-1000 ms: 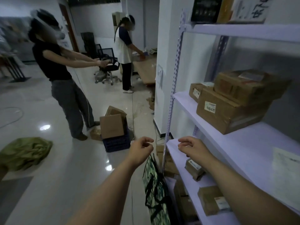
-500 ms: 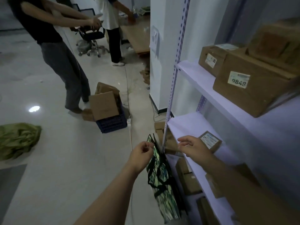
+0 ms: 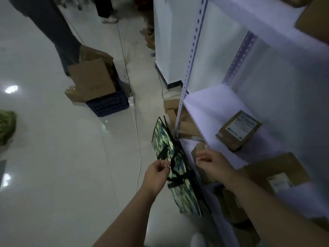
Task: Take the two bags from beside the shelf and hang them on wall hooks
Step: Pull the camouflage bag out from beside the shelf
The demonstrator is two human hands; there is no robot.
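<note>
A flat green camouflage bag (image 3: 164, 138) with black handle straps (image 3: 175, 169) stands on the floor, leaning against the corner post of the white shelf (image 3: 210, 102). A second dark edge shows just behind it; whether that is another bag I cannot tell. My left hand (image 3: 156, 173) is low at the bag's side, fingers curled, fingertips at the black strap; a grip is not clear. My right hand (image 3: 212, 163) hovers over the shelf's edge just right of the bag, fingers curled with nothing in them. No wall hooks are in view.
Cardboard boxes (image 3: 238, 130) lie on the shelf boards and under them. A blue crate (image 3: 108, 104) holding cardboard stands on the glossy floor to the left, with a white cord (image 3: 137, 132) running past it. A person's legs (image 3: 53, 27) are at top left.
My view has tilted down and moved closer to the bag. Both hands have dropped toward it; my left fingertips have reached the black strap.
</note>
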